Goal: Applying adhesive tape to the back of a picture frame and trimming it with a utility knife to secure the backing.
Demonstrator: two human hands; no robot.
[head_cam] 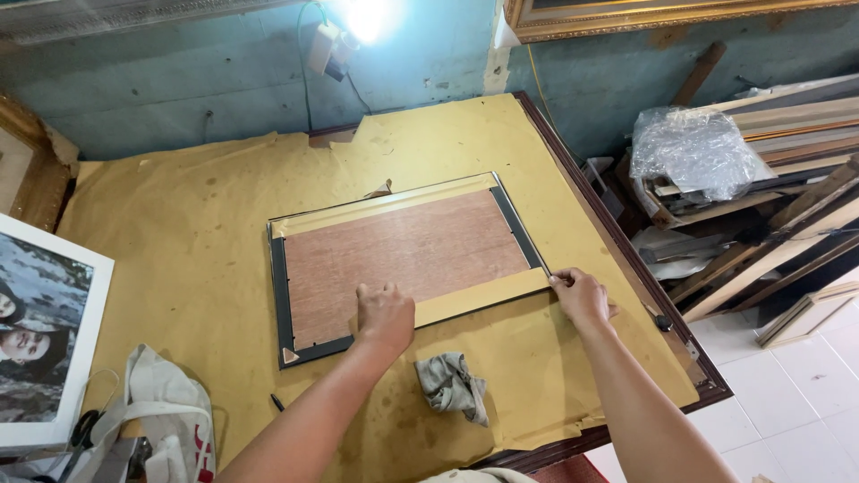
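Left hand [386, 315]: fingers curled into a loose fist, knuckles pressing on the tape strip [479, 297] at the lower edge of the frame, gripping nothing.
Right hand [582, 298]: fingertips pinched on the right end of the tape strip, at the lower right corner of the frame.
Picture frame [281, 295]: dark, lying face down in the centre, brown backing board [407, 255] inside it.
Table cover [179, 233]: yellow-brown paper, stained.
Cloth [454, 385]: grey, crumpled, below the frame between the two forearms.
Photo print [45, 331]: white-bordered, at the left edge.
Bag [165, 416]: pale, lower left.
Plastic bundle [693, 152]: upper right, over wooden mouldings [787, 121].
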